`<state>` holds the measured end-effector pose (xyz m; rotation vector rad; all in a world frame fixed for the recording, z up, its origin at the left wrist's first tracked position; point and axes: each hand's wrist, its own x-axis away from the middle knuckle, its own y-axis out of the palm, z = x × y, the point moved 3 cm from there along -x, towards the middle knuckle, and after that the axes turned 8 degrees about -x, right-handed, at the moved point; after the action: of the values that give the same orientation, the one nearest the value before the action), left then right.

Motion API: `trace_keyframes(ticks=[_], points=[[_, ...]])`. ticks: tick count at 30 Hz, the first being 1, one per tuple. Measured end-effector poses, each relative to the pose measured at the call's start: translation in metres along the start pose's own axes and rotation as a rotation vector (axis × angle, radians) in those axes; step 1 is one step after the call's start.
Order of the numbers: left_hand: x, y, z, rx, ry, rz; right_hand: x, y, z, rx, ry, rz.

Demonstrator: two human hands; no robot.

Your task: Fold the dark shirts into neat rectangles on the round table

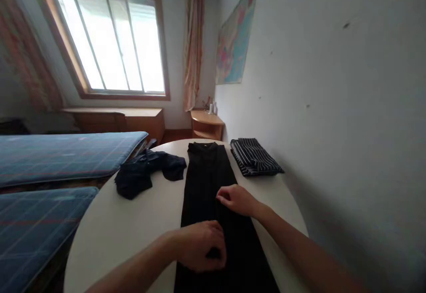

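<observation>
A long black garment (203, 186) lies lengthwise down the middle of the white round table (133, 222), its neck end at the far side. Over its near part, my left hand (203, 246) is closed, with the thumb and fingers pinched together at the dark cloth. Farther along, my right hand (238, 200) also makes a pinch, its fingertips at a fold line in the black fabric. The exact bit of cloth between the fingers is hard to see against the black.
A folded black-and-white striped garment (254, 156) sits at the back right, close to the wall (333, 107). Crumpled dark blue clothing (149, 169) is on the left. Blue plaid mattresses (66, 155) stand beyond the table's left edge. A corner shelf (206, 118) is behind.
</observation>
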<state>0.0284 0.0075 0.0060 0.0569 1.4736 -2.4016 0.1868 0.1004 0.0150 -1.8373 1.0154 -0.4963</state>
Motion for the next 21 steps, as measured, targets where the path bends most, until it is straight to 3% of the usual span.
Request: trace_keyframes(ticks=[5, 9, 14, 21], points=[[0.005, -0.013, 0.005, -0.138, -0.18, -0.013, -0.039, 0.002, 0.008, 0.147, 0.137, 0.166], [0.007, -0.019, -0.001, -0.23, -0.29, 0.025, -0.075, 0.003, 0.017, 0.164, 0.221, 0.227], [0.008, -0.02, -0.009, -0.241, -0.294, 0.04, -0.106, 0.008, 0.026, 0.158, 0.301, 0.237], [0.009, -0.023, -0.007, -0.234, -0.244, 0.089, -0.121, 0.004, 0.032, 0.122, 0.282, 0.333]])
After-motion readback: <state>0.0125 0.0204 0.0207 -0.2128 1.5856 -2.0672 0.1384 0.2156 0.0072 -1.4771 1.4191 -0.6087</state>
